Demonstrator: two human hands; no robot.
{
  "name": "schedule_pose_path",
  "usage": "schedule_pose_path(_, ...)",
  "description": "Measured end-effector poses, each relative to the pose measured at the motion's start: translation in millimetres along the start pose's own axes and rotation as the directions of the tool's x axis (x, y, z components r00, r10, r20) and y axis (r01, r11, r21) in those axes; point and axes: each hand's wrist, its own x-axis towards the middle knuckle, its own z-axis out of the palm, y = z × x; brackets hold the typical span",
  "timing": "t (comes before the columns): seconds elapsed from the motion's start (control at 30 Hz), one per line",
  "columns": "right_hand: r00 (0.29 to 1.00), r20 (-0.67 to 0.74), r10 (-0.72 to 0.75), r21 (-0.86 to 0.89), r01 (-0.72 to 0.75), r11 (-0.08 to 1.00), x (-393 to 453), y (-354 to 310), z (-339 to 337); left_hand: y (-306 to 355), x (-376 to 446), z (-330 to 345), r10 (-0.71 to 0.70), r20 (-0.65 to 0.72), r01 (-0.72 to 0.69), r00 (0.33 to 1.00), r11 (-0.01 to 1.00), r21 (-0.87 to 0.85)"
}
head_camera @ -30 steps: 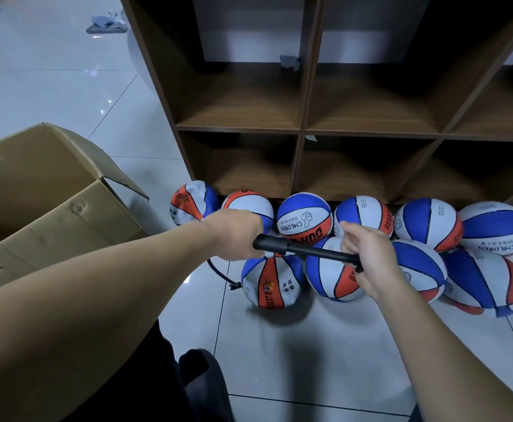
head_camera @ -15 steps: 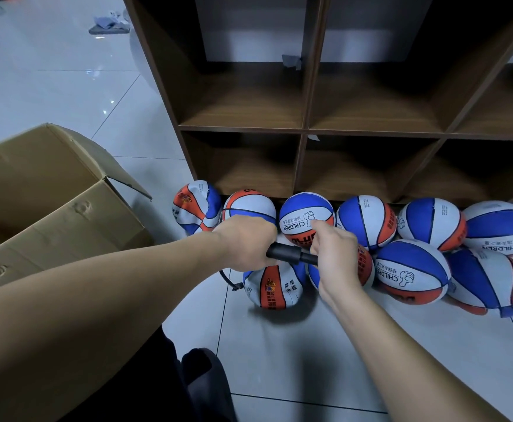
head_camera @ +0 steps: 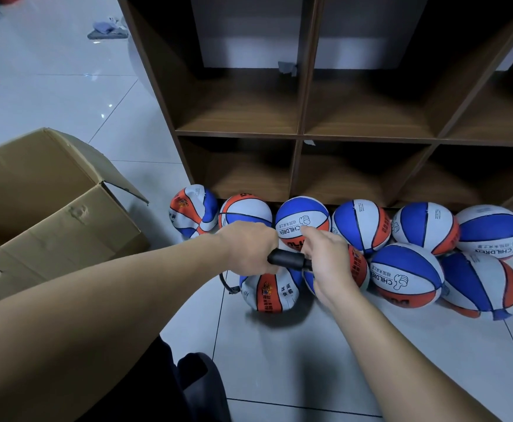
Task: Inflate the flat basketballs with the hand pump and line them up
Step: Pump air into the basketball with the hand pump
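Blue-white-orange panelled basketballs (head_camera: pixel 407 272), black pump (head_camera: pixel 288 259), brown shelf (head_camera: pixel 307 137)

"CHILDREN" on two basketballs (head_camera: pixel 406 277)

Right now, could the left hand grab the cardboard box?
Probably not right away: the left hand grips the black pump. The cardboard box sits open on the floor to its left with nothing between, once it lets go.
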Motion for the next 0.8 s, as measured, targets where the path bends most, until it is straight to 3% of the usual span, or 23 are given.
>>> schedule_pose_path(0.1,1.000,0.030,-0.006,-0.010,0.007,1.000,9,2,-15,-8,2,-1,-0.029,0.034,0.029,0.999,1.000,-0.006)
schedule_pose_path(0.37,0.998,-0.055,0.013,-0.002,-0.013,1.000,21,-6,-66,-37,0,2,-0.141,0.106,0.142,0.984,0.990,-0.002)
schedule_pose_path(0.8,0.993,-0.075,-0.090,-0.123,0.080,0.989,-2,-10,-13,-9,-10,1,-0.089,-0.062,0.091,0.994,0.995,0.031)
